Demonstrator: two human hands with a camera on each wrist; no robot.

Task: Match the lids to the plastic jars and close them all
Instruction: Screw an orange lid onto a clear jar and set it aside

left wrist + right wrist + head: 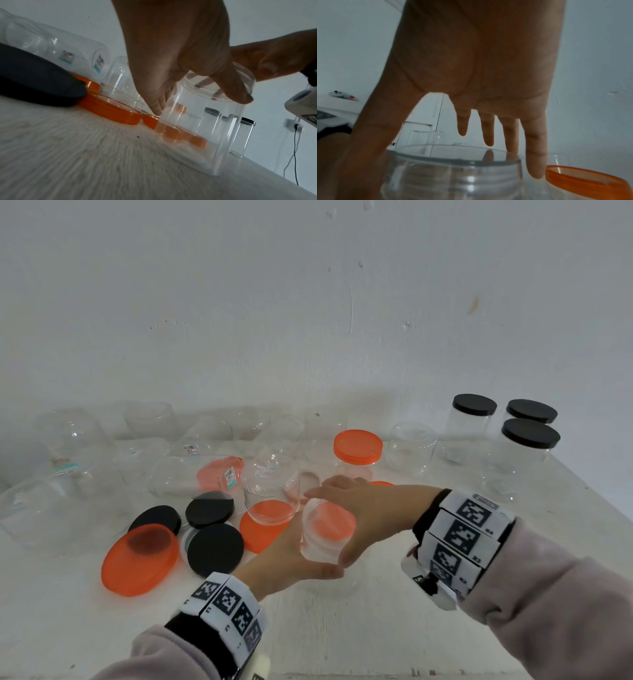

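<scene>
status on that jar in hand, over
left grip holds small open jar; right grip spread over it, fingers straight. no lid on yet. loose orange lid right beside it.

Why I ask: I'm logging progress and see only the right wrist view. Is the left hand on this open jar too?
Observer: Yes. The left hand holds the clear jar, thumb on its threaded neck, fingers on the far side.
Operator: Any jars closed already?
Observer: Four that I can make out: three black-lidded jars at the far right and one orange-lidded jar behind the hands.
Operator: Any black lids lying loose?
Observer: Three loose black lids, left of the hands, beside a large orange lid.
</scene>
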